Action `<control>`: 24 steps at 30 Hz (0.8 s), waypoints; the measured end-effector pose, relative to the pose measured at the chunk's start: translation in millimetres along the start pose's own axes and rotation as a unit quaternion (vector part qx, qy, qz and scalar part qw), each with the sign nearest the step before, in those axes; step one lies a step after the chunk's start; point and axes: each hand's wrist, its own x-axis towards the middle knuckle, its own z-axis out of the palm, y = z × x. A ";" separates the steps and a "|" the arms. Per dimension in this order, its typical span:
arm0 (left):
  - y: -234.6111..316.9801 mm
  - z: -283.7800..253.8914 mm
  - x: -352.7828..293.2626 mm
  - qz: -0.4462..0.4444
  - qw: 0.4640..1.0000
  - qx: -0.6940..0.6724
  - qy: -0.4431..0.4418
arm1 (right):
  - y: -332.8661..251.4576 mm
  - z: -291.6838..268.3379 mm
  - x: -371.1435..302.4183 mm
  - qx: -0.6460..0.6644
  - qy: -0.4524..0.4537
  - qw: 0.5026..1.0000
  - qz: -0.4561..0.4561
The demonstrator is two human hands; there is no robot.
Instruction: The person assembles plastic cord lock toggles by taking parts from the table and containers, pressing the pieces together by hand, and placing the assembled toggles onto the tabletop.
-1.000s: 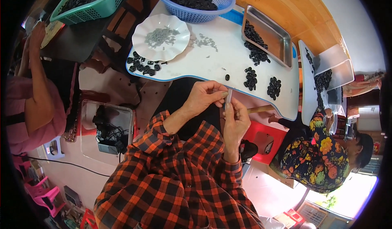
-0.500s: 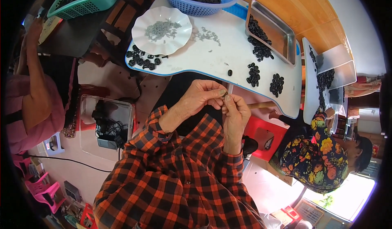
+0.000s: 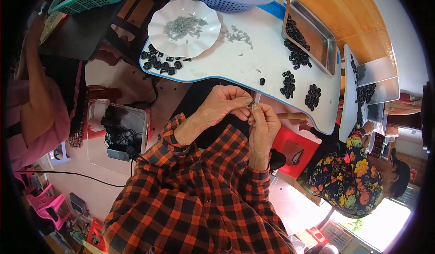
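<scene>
The person wears a shirt with big checks of bright orange-red and black. It fills the space at 6 o'clock. One tiny round button sits on its front there. The sleeves are long and have the same checks. The left cuff, at 8 o'clock, looks wide and floppy. The right cuff is at 5 o'clock. Black trousers show near the middle, toward 11 o'clock.

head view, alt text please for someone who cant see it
A person's hands pinch a small dark part before a white table bearing a wavy-edged plate of grey pieces, piled black parts and a blue basket.
</scene>
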 end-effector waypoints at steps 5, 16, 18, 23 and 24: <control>-3.7 -2.7 3.5 0.021 0.997 0.077 0.026 | 0.4 10.5 0.7 -0.033 -0.003 0.999 -0.008; 3.6 -8.4 24.1 0.161 0.919 0.359 0.018 | 4.9 10.1 12.6 -0.075 0.014 0.997 -0.013; 9.7 -9.7 37.6 0.251 0.845 0.468 0.051 | 4.6 9.0 15.5 -0.091 0.041 0.995 -0.021; 18.7 -7.2 68.9 0.344 0.649 0.674 0.072 | 5.3 5.0 20.7 -0.083 0.043 0.995 -0.028; 20.4 -6.5 72.4 0.344 0.649 0.675 0.071 | 6.5 3.8 21.6 -0.074 0.043 0.996 -0.026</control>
